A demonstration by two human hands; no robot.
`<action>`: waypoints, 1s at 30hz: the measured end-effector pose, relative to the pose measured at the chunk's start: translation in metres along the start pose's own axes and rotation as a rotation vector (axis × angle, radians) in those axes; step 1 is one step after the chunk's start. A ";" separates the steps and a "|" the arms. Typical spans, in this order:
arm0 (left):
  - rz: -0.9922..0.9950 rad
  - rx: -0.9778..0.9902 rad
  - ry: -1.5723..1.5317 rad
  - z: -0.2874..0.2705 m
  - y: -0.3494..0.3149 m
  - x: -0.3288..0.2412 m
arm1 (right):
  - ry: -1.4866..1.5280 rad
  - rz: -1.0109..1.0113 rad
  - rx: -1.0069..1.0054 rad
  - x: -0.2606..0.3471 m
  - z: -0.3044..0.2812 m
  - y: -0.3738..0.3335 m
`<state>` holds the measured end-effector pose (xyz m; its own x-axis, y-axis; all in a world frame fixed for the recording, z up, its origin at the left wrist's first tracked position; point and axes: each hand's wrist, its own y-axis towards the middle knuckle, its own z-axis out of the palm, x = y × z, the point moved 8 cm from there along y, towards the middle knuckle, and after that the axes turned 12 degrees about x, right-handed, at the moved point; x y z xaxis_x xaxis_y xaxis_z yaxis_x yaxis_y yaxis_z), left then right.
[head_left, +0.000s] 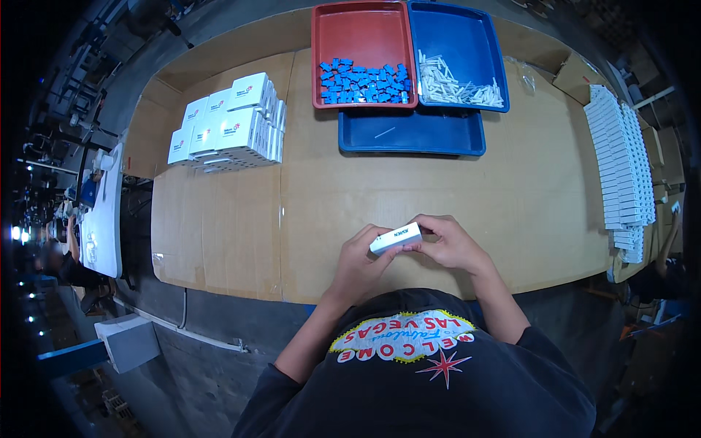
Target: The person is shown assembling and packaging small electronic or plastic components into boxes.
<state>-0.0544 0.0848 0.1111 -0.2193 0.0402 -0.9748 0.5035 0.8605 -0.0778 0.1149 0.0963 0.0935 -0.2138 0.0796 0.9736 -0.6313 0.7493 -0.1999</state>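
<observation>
A small white box [396,239] with dark print on its upper side is held between my two hands, just above the near edge of the cardboard-covered table [438,193]. My left hand [358,259] grips its left end, the thumb along the near side. Around the right end my right hand [449,244] is closed, with fingers over the far side and the thumb near the lower edge. The box is tilted slightly, its right end higher in the picture. Its underside is hidden.
Stacked white boxes [237,128] stand at the left. At the back, a red tray [358,29] holds blue pieces and a blue tray [453,36] white sticks. A shallower blue tray [431,135] holds one thin stick. Long stacks of white boxes [621,168] line the right edge.
</observation>
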 end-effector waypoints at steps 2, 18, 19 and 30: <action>0.053 0.024 0.091 -0.005 0.001 -0.014 | -0.152 -0.184 -0.119 0.024 -0.002 -0.003; -0.020 -0.010 -0.227 -0.038 0.010 -0.010 | 0.323 0.010 -0.100 0.010 -0.002 0.010; 0.002 -0.029 -0.257 -0.039 0.005 -0.009 | 0.334 -0.073 -0.103 0.013 -0.004 0.010; 0.047 -0.040 -0.041 -0.021 0.003 0.005 | -0.041 -0.141 -0.197 0.018 -0.008 0.014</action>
<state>-0.0718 0.0985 0.1104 -0.1613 0.0612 -0.9850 0.4786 0.8777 -0.0238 0.1085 0.1131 0.1090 -0.1668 -0.0588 0.9842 -0.5006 0.8650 -0.0332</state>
